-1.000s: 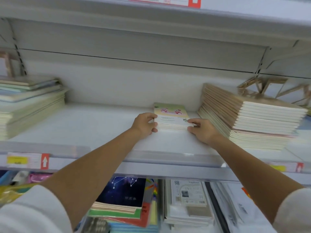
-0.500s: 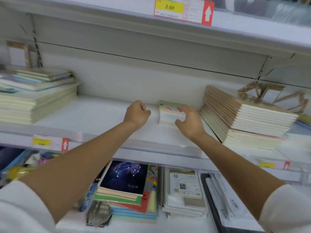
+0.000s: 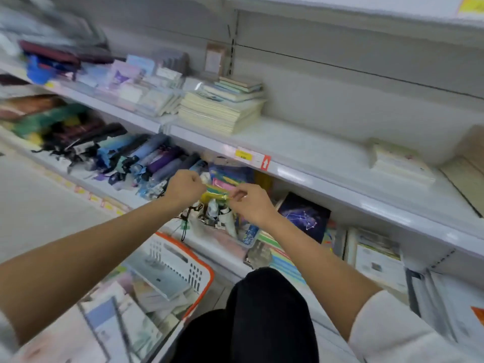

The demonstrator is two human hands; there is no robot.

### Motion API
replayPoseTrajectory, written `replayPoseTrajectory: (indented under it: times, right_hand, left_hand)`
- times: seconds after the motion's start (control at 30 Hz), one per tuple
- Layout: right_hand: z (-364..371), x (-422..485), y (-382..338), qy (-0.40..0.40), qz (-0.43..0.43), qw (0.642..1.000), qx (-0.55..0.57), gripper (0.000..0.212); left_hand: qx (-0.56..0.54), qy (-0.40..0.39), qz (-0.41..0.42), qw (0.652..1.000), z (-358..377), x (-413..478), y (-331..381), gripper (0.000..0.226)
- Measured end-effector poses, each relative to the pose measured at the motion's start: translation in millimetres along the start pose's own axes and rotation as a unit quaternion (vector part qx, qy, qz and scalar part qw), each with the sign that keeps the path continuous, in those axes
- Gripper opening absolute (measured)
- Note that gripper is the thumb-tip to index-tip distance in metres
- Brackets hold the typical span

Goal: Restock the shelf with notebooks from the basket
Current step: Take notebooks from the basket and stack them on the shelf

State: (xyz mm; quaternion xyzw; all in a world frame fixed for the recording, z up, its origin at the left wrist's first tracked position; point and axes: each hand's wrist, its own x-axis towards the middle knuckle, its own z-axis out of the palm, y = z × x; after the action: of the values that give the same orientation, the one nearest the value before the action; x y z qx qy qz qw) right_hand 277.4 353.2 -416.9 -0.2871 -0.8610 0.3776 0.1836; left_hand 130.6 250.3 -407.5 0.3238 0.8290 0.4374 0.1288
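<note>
The small stack of pastel notebooks (image 3: 399, 161) lies on the white shelf (image 3: 301, 145) at the right, with no hand on it. My left hand (image 3: 185, 189) hangs in the air below the shelf edge, curled into a fist and holding nothing. Beside it, my right hand (image 3: 248, 203) has loosely curled fingers and also holds nothing. The white basket with an orange rim (image 3: 200, 263) sits low at the left, below my left forearm, and several notebooks (image 3: 157, 281) lie inside it. The picture is motion-blurred.
A taller stack of cream notebooks (image 3: 222, 111) sits on the same shelf to the left. Folded umbrellas (image 3: 146, 158) fill the lower shelf at the left. A dark constellation notebook (image 3: 305, 216) and other pads lie under the shelf. My dark-clothed knee (image 3: 262, 310) is in front.
Both hands have let go of the small stack and drawn back from the shelf. My view has swung left and down, bringing the basket into sight.
</note>
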Motion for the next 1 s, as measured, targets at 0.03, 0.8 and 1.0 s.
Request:
replayPoseTrajectory:
  times: [0.03, 0.8, 1.0]
  right_hand:
    - [22, -1, -5, -0.037, 0.000, 0.999, 0.004, 0.011]
    - [290, -70, 2, -0.383, 0.165, 0.908, 0.033, 0.026]
    - [317, -85, 1, -0.463, 0.209, 0.860, 0.049, 0.040]
  left_hand:
    - [0.002, 0.005, -0.020, 1.000, -13, -7, -20, 0.038]
    - [-0.093, 0.074, -0.521, 0.845, -76, -220, -405, 0.054]
    - [-0.075, 0.075, -0.501, 0.859, -60, -225, -357, 0.041]
